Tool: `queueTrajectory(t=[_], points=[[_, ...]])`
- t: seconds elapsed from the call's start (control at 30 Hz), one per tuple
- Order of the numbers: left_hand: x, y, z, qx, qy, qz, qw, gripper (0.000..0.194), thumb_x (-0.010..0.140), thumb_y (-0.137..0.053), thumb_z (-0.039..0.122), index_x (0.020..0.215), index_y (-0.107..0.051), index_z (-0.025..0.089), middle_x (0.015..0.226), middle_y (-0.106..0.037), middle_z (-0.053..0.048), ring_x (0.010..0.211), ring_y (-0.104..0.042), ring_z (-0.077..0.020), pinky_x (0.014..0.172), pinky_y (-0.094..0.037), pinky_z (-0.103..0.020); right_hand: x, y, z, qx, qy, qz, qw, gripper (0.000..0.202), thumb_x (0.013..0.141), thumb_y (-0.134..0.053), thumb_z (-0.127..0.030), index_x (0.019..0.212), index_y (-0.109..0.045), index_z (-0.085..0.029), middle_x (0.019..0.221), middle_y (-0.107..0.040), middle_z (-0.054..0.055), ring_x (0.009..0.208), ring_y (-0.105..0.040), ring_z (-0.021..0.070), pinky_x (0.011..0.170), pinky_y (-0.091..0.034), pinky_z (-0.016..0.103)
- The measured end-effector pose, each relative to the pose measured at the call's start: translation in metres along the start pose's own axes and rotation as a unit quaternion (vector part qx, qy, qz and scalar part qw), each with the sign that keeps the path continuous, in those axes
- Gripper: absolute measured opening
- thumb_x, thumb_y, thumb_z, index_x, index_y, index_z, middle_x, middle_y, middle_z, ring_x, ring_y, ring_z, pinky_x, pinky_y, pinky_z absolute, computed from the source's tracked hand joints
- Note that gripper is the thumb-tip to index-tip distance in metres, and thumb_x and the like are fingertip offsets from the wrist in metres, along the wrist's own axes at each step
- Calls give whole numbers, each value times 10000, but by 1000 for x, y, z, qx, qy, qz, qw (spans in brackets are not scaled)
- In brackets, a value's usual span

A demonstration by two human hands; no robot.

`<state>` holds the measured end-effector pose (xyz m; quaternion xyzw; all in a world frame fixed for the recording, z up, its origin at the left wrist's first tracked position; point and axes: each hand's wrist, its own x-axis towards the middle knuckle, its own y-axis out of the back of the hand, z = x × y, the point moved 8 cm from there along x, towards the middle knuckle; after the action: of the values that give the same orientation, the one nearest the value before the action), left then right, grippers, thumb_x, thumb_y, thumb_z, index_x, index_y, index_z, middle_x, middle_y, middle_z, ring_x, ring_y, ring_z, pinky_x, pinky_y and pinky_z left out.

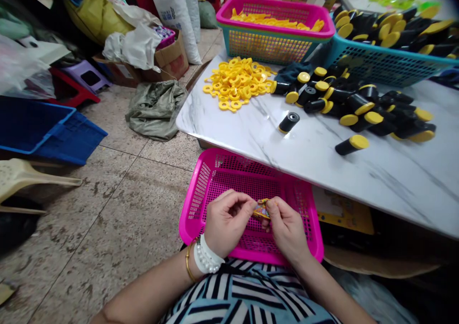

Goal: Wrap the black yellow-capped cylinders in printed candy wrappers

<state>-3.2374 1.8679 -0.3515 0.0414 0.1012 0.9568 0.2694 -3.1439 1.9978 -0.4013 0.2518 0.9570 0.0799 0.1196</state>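
Above a pink basket [191, 209] on the lap, my left hand [227, 218] and my right hand [287, 226] pinch a small yellow patterned piece [261, 211] between them. My left fingers are closed at its left end, while my right thumb and fingers grip its right end. Its exact shape is partly hidden by the fingers. On the table [251, 132] beyond lie a heap of yellow ring-shaped pieces [240, 82] and a pile of black cylinders with yellow caps [358, 104]. One black cylinder [289, 122] stands apart, and another [351, 144] lies nearer the table edge.
Behind the heaps, stacked baskets [274, 32] hold yellow pieces, and a blue basket [390, 63] holds more black cylinders. Blue crates [46, 132], a grey-green sack [156, 108] and cardboard boxes [172, 58] are on the floor at left.
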Motion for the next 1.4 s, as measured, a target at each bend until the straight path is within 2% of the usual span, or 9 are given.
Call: queueTrajectory(t=[0.33, 0.5, 0.73, 0.97, 1.1, 1.17, 1.27, 1.33, 1.4], points=[[2, -1, -8, -11, 9, -3, 1000, 81, 806, -711, 218, 806, -753, 149, 759, -661, -44, 670, -614, -122, 587, -500, -219, 1, -2, -4, -80, 87, 14, 993, 334, 986, -463, -414, 748, -562, -200, 619, -491, -33, 554, -458, 102, 532, -346, 222], [3, 1, -6, -17, -4, 0, 1000, 138, 831, -675, 206, 910, -779, 163, 845, -689, -73, 788, -645, -148, 696, -538, -252, 3, -3, 1, -91, 80, 24, 992, 329, 1001, -434, -393, 766, -559, -200, 656, -527, -24, 568, -488, 104, 538, -354, 225], [7, -5, -30, -60, 67, -32, 995, 109, 768, -744, 253, 783, -755, 146, 792, -657, -59, 728, -617, -147, 649, -510, -252, -3, -9, -29, -166, 201, 2, 965, 245, 991, -464, -269, 774, -558, -203, 642, -544, -39, 578, -511, 88, 557, -366, 201], [9, 2, -32, -64, 106, -28, 992, 127, 781, -714, 267, 751, -744, 148, 799, -714, -73, 773, -659, -180, 740, -519, -293, 3, -5, -16, -125, 116, -37, 985, 144, 968, -523, -305, 936, -619, -202, 819, -652, 9, 730, -612, 131, 660, -452, 233], [13, -5, -37, -100, 172, -85, 976, 221, 749, -740, 296, 915, -762, 151, 865, -746, -80, 773, -655, -178, 708, -497, -278, 1, -8, -37, -149, 177, -22, 973, 152, 964, -506, -226, 881, -630, -197, 799, -640, 14, 742, -615, 134, 676, -462, 243], [16, -11, -41, -145, 208, -117, 960, 241, 704, -782, 329, 846, -742, 139, 769, -724, -58, 663, -610, -135, 607, -446, -233, 1, -4, -55, -167, 220, -19, 961, 166, 960, -498, -191, 857, -628, -198, 762, -626, 9, 699, -606, 125, 635, -463, 234], [19, -16, -47, -196, 270, -138, 933, 333, 688, -795, 430, 711, -640, 137, 498, -581, 19, 420, -414, -57, 433, -252, -191, 9, 32, -92, -232, 298, 64, 924, 127, 942, -534, -187, 857, -627, -203, 767, -630, 20, 716, -613, 137, 660, -503, 245], [21, -16, -46, -213, 293, -141, 921, 372, 703, -778, 477, 766, -633, 140, 424, -514, 44, 361, -341, -44, 408, -162, -191, 17, 77, -118, -329, 334, 196, 861, 102, 909, -604, -248, 979, -652, -192, 963, -661, 90, 898, -635, 205, 811, -540, 336], [24, -15, -40, -228, 302, -143, 914, 392, 711, -779, 461, 879, -677, 122, 447, -536, 30, 371, -377, -46, 408, -164, -183, 35, 120, -130, -442, 297, 286, 797, 352, 864, -655, -329, 1182, -640, -178, 1285, -571, 180, 1107, -585, 316, 940, -513, 484]])
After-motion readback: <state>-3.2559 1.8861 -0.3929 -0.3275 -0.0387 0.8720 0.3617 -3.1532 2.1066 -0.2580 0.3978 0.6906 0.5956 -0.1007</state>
